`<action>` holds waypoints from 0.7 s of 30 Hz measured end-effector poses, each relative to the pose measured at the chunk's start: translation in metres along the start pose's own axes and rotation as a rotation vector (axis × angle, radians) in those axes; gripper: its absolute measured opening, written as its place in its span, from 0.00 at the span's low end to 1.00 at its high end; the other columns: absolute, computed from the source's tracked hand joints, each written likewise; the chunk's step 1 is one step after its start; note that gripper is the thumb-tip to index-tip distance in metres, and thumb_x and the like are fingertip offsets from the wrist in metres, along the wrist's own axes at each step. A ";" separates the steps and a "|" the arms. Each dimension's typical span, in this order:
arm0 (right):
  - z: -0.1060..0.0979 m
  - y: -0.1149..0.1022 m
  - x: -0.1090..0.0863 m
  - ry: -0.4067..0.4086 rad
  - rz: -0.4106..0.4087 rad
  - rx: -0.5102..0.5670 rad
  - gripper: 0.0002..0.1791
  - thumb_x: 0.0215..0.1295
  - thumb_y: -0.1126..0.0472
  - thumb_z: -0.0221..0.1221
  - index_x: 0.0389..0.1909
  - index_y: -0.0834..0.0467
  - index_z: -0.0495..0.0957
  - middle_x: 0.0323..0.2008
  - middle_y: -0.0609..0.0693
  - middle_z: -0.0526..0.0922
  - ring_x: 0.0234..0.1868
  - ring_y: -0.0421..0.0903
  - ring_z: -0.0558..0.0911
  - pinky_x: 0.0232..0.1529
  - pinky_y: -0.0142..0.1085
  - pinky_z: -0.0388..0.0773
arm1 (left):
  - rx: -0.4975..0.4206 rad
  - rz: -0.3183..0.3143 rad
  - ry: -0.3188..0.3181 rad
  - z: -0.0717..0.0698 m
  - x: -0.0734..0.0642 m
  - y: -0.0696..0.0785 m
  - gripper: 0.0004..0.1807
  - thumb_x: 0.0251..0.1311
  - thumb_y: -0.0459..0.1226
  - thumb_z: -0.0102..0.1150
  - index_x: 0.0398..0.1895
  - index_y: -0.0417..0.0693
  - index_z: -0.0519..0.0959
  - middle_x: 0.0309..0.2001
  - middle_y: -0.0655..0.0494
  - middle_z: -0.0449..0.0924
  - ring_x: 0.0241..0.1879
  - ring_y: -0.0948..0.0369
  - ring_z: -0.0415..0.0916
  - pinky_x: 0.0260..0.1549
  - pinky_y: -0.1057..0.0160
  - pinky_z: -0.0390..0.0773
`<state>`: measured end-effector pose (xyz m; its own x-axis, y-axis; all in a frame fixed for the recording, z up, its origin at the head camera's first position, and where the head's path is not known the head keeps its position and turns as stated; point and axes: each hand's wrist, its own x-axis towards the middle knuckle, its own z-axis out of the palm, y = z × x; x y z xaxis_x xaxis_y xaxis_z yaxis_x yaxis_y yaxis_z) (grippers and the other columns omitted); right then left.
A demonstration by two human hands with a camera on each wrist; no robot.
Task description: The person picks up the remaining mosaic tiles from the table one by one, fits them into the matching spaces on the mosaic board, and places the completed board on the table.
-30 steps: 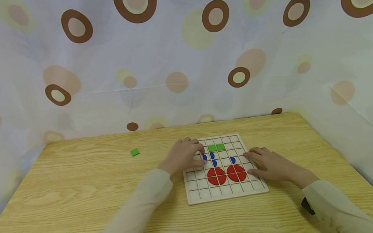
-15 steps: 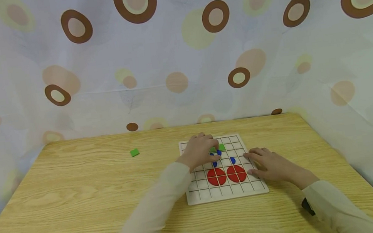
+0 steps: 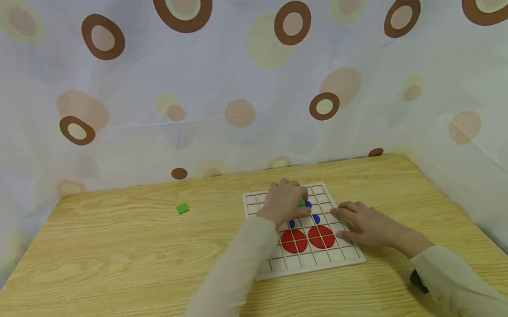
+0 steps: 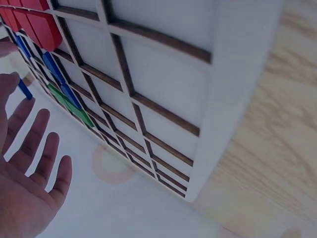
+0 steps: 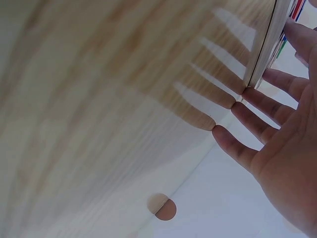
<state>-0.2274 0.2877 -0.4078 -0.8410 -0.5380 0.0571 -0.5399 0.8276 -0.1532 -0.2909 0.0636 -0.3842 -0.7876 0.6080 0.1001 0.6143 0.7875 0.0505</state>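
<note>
My left hand (image 3: 283, 202) pinches a blue half-round piece (image 4: 25, 89) between thumb and index finger, above the upper part of a white grid board (image 3: 262, 271). Its other fingers are spread, as the left wrist view shows. Partly behind this hand are green square tiles (image 4: 72, 106) lying in the grid. Nearer me, a blue piece (image 3: 316, 219) and another blue piece (image 3: 292, 223) sit in cells. Below them lie two red discs (image 3: 294, 241) made of quarter pieces. My right hand (image 3: 369, 223) rests at the board's right edge, fingers extended, with fingertips on the rim.
A loose green square tile (image 3: 182, 208) lies on the wooden table (image 3: 107, 282), left of the board. Behind the table hangs a patterned curtain (image 3: 206, 79). A black band (image 3: 419, 282) shows at the right sleeve.
My left hand has moved right across the board, carrying the blue half-round piece from the left columns past the green tiles. The right hand stays at the edge.
</note>
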 end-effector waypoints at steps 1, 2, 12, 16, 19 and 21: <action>0.000 0.000 0.000 0.002 -0.003 0.000 0.29 0.62 0.48 0.55 0.61 0.58 0.67 0.56 0.58 0.71 0.55 0.59 0.71 0.51 0.56 0.69 | 0.000 -0.006 -0.006 0.001 0.001 0.001 0.16 0.55 0.56 0.56 0.43 0.63 0.79 0.47 0.63 0.77 0.46 0.59 0.69 0.51 0.53 0.70; 0.000 -0.001 0.000 0.004 -0.006 0.000 0.29 0.62 0.48 0.55 0.61 0.58 0.67 0.56 0.58 0.71 0.54 0.59 0.71 0.51 0.56 0.69 | 0.001 -0.009 -0.010 0.002 0.002 0.002 0.16 0.55 0.56 0.56 0.43 0.64 0.79 0.47 0.63 0.77 0.47 0.59 0.69 0.51 0.54 0.69; -0.001 -0.002 0.000 0.012 -0.013 -0.007 0.29 0.62 0.49 0.55 0.60 0.59 0.67 0.56 0.59 0.71 0.54 0.60 0.71 0.50 0.56 0.70 | 0.010 -0.034 -0.026 0.004 0.006 0.010 0.16 0.56 0.56 0.55 0.44 0.63 0.79 0.48 0.63 0.76 0.51 0.58 0.68 0.55 0.52 0.68; -0.001 -0.002 0.000 0.012 -0.007 -0.005 0.29 0.61 0.49 0.55 0.61 0.59 0.67 0.56 0.59 0.70 0.55 0.60 0.70 0.50 0.56 0.69 | 0.020 -0.033 -0.019 0.005 0.008 0.013 0.16 0.55 0.56 0.55 0.44 0.64 0.79 0.49 0.63 0.76 0.52 0.58 0.69 0.55 0.51 0.68; -0.001 -0.002 0.000 0.012 -0.006 -0.002 0.29 0.62 0.48 0.55 0.61 0.59 0.67 0.56 0.59 0.70 0.55 0.60 0.70 0.50 0.56 0.70 | 0.035 -0.037 -0.022 0.006 0.008 0.014 0.16 0.55 0.56 0.55 0.44 0.64 0.79 0.48 0.64 0.77 0.51 0.59 0.69 0.54 0.53 0.68; 0.000 -0.001 0.000 0.011 -0.008 -0.004 0.29 0.62 0.48 0.55 0.61 0.58 0.67 0.56 0.59 0.70 0.55 0.60 0.70 0.50 0.56 0.70 | 0.037 -0.040 -0.028 0.006 0.008 0.015 0.16 0.55 0.56 0.55 0.43 0.64 0.79 0.48 0.64 0.77 0.51 0.59 0.69 0.55 0.53 0.68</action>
<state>-0.2263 0.2868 -0.4072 -0.8372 -0.5425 0.0693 -0.5464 0.8241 -0.1492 -0.2882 0.0804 -0.3889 -0.8127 0.5784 0.0706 0.5808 0.8139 0.0167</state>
